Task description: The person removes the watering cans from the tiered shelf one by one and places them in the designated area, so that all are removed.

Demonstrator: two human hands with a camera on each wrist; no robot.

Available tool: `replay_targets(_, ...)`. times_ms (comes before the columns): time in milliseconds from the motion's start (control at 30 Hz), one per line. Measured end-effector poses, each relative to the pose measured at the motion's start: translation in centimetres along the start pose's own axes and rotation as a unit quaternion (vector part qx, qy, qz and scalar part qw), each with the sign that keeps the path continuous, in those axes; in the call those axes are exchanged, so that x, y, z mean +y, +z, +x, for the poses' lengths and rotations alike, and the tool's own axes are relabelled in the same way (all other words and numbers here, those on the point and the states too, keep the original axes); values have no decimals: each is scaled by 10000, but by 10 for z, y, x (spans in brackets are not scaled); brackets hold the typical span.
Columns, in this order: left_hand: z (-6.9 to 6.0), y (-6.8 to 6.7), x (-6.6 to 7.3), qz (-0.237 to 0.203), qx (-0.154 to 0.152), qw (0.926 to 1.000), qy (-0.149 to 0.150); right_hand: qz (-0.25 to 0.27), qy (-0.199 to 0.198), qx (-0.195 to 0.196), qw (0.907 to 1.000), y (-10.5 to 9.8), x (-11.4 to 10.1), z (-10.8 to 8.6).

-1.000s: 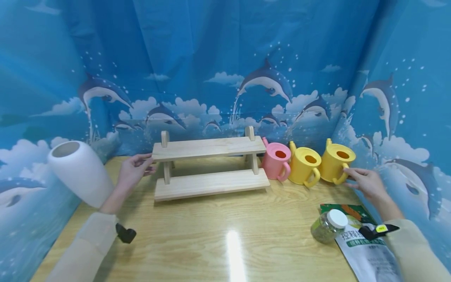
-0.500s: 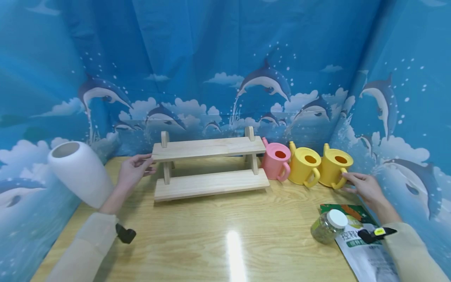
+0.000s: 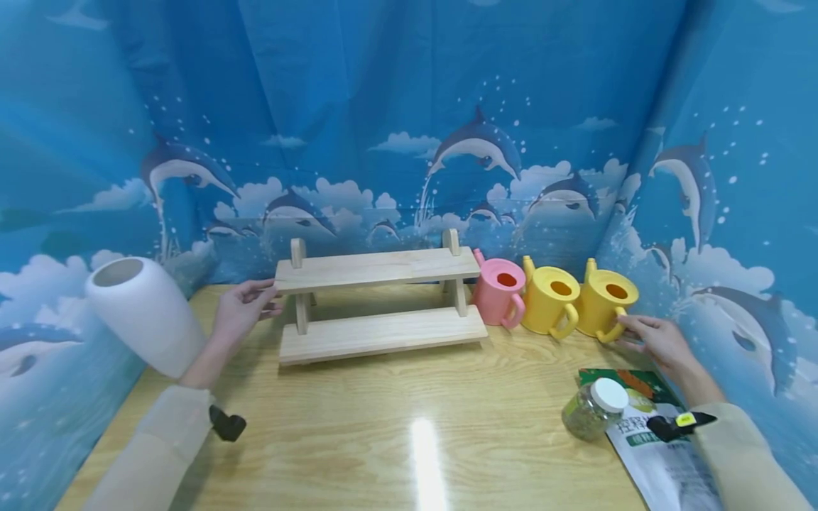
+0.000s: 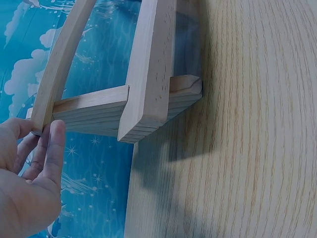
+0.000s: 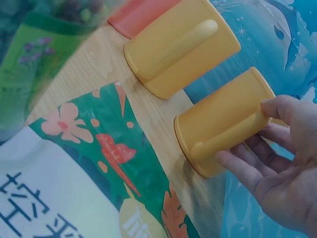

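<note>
My left hand (image 3: pixel 239 312) pinches the left end of the upper board of a two-tier wooden shelf (image 3: pixel 383 270). In the left wrist view, the thumb and fingers meet at the end of that board (image 4: pixel 62 64). On the right, my right hand (image 3: pixel 661 344) holds the handle of the rightmost yellow watering can (image 3: pixel 597 305), which stands upright on the table. The right wrist view shows thumb and fingers around this handle (image 5: pixel 233 131). A second yellow watering can (image 3: pixel 543 305) stands close to its left, then a pink watering can (image 3: pixel 491 301) beside the shelf's right end.
A white vase (image 3: pixel 150 312) leans in view at the left, behind my forearm. In front of the right hand lie a green and white printed bag (image 3: pixel 664 461) and a clear jar with a white lid (image 3: pixel 594 408). Dolphin-print cloth (image 3: pixel 383 92) surrounds the wooden table (image 3: pixel 332 426).
The rightmost yellow watering can has shifted slightly left and toward me with my right hand, closer to the middle can. My left hand stays at the shelf end.
</note>
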State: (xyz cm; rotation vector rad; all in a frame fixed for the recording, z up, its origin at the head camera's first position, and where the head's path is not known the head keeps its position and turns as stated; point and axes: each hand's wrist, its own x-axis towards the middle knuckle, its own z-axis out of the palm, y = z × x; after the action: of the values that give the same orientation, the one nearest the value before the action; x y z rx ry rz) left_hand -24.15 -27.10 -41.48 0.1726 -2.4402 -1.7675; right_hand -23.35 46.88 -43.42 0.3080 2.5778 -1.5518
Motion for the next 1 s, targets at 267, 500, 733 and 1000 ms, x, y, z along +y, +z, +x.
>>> replay_targets(267, -5, -2, 3, 97, 43, 9999, -4, -431, 149, 434, 9980, 2, -16, -14)
replay_targets(500, -20, -11, 18, 502, 456, 9975, 177, -919, -148, 860, 9919, 5, -51, -38)
replay_targets(733, -37, -12, 47, 994, 526, 9905, 797, -1408, -862, 1034, 9808, 22, -99, -59)
replay_targets(1000, -65, 14, 83, 1171, 330, 9773, 1736, -1790, -2157, 1245, 9518, 67, -148, -92)
